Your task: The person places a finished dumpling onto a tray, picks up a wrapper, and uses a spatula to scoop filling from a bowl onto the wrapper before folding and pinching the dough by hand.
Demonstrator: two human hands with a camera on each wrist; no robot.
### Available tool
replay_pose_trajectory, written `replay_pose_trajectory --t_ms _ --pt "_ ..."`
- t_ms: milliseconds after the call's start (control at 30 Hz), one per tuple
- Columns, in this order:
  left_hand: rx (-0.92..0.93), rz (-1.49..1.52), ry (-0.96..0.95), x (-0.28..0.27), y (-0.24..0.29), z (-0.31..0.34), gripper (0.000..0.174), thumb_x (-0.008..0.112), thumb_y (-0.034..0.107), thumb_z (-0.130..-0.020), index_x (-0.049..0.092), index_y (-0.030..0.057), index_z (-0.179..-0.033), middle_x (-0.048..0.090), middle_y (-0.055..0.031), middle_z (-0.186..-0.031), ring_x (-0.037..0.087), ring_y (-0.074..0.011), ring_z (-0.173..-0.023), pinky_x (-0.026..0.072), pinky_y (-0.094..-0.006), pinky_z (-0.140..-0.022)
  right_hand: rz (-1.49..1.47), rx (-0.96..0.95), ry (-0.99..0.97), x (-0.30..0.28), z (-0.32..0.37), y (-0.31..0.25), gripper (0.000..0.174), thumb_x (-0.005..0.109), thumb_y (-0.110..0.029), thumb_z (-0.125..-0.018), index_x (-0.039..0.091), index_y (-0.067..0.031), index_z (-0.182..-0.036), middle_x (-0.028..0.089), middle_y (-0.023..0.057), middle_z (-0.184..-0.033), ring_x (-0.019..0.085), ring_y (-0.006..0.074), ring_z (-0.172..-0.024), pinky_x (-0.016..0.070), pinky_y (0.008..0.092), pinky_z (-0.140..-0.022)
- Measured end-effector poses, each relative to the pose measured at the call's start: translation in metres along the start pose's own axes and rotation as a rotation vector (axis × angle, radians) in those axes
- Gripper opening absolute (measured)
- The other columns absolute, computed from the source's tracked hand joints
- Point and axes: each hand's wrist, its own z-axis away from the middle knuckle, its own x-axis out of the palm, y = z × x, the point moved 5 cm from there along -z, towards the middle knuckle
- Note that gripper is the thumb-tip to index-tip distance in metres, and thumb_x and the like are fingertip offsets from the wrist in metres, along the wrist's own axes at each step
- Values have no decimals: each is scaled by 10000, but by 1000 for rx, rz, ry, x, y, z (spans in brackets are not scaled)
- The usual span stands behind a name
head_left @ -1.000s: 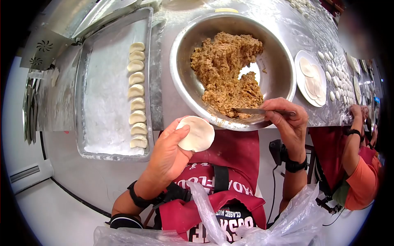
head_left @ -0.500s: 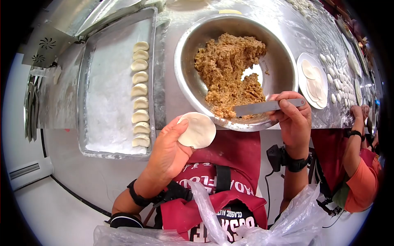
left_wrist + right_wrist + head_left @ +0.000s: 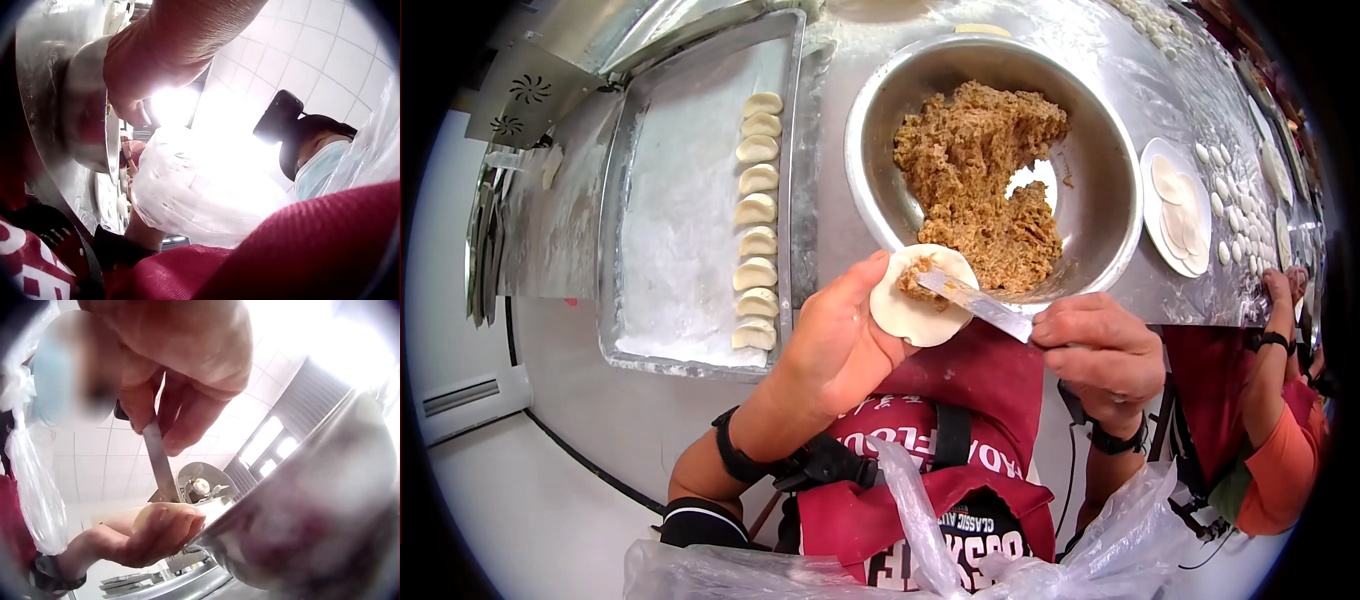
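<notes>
A round dough wrapper [image 3: 915, 318] rests on the fingers of my left hand [image 3: 835, 335], the thumb at its edge. On the wrapper sits a small lump of brown filling [image 3: 917, 280], touched by the tip of a flat metal spatula [image 3: 985, 308]. My right hand [image 3: 1105, 352] pinches the spatula's other end, right of the wrapper. In the right wrist view the spatula [image 3: 161, 464] slants down from my right hand [image 3: 181, 369] to the wrapper [image 3: 156, 515] on my left hand [image 3: 147, 545]. Behind them stands a steel bowl [image 3: 862, 160] holding a mass of filling [image 3: 980, 150].
Left of the bowl, a floured tray [image 3: 665, 220] bears a column of folded dumplings [image 3: 756, 209]. A plate [image 3: 1152, 215] of wrappers stands right of the bowl, with small dough pieces [image 3: 1240, 215] beyond. Another person's arm [image 3: 1268, 375] is at the far right.
My right hand has brought the spatula from the bowl's near side down and left onto the wrapper, where filling now lies. My left hand has shifted slightly right and up with the wrapper.
</notes>
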Motion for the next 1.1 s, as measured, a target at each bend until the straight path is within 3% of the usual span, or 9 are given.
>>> replay_pose_trajectory --t_ms 133,233,333,433,467,600,933,1100 --pt "5 0 27 -2 1 0 406 338 243 -941 405 -54 -1210 501 -170 -1197 490 -264 -1119 383 -404 -969 125 -83 -132 8 1 -3 145 670 -58 -580 658 -2 -714 653 83 -808 633 231 -744 525 293 -625" --pt "20 -61 56 -2 0 1 409 344 243 -939 401 -58 -1209 502 -170 -1193 489 -268 -1119 389 -408 -964 99 -73 -172 2 4 -3 106 665 -93 -649 658 -1 -701 652 110 -806 629 245 -729 526 304 -616" --pt "46 -20 34 -4 4 3 386 341 208 -936 402 -56 -1211 486 -184 -1216 467 -281 -1149 355 -414 -1002 -129 -42 -40 -9 3 2 84 640 -75 -733 661 4 -753 647 146 -818 623 249 -742 519 312 -640" --pt "152 -76 103 -7 14 9 371 356 196 -932 411 -57 -1197 488 -186 -1213 471 -287 -1143 360 -422 -999 -180 125 213 -20 15 16 89 588 -38 -795 655 8 -830 639 173 -834 614 244 -782 503 317 -673" --pt "167 -73 138 -10 15 11 359 364 186 -929 417 -57 -1188 489 -186 -1211 472 -288 -1142 364 -426 -997 -146 180 201 -23 17 23 141 569 46 -762 638 17 -882 637 163 -865 608 226 -815 485 304 -703" --pt "180 -76 140 -19 16 16 365 359 193 -930 417 -56 -1191 493 -180 -1209 476 -280 -1140 372 -423 -989 60 255 166 -8 5 42 189 582 122 -712 628 24 -867 635 135 -890 609 201 -791 476 271 -694" --pt "183 -66 135 -25 13 16 363 364 198 -926 437 -44 -1187 513 -167 -1192 491 -264 -1125 385 -407 -974 165 168 -103 21 -7 48 206 615 97 -684 621 1 -866 630 122 -866 617 234 -771 483 284 -657" --pt "172 -73 156 -26 12 16 364 369 197 -924 440 -43 -1188 517 -169 -1188 492 -270 -1124 386 -408 -973 76 301 -78 4 3 42 194 609 101 -696 618 12 -869 632 135 -870 621 233 -777 481 283 -668"
